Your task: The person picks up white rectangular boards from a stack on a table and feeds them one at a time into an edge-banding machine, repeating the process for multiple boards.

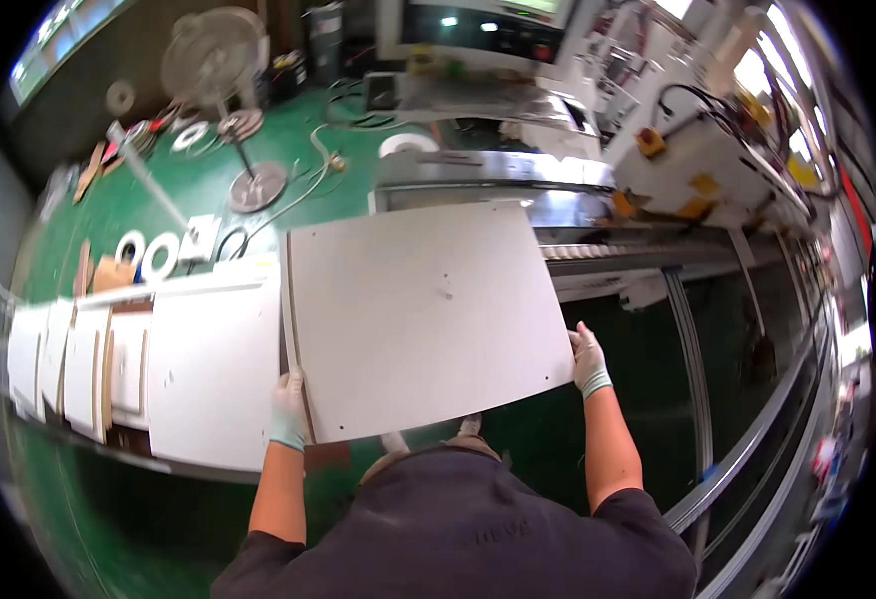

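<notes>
A large white panel is held out in front of me, roughly level, with small holes near its corners and a groove along its left side. My left hand, in a pale glove with a green cuff, grips its near left edge. On the opposite side my right hand, gloved alike, is closed on the right edge, thumb raised. Fingers beneath the panel are hidden. Just left of the held panel, another white panel lies on a low stack.
More white boards lean at the far left. Beyond stand a fan on the green floor, rolls of tape and loose cables. A metal machine bed lies ahead; a conveyor rail runs along the right.
</notes>
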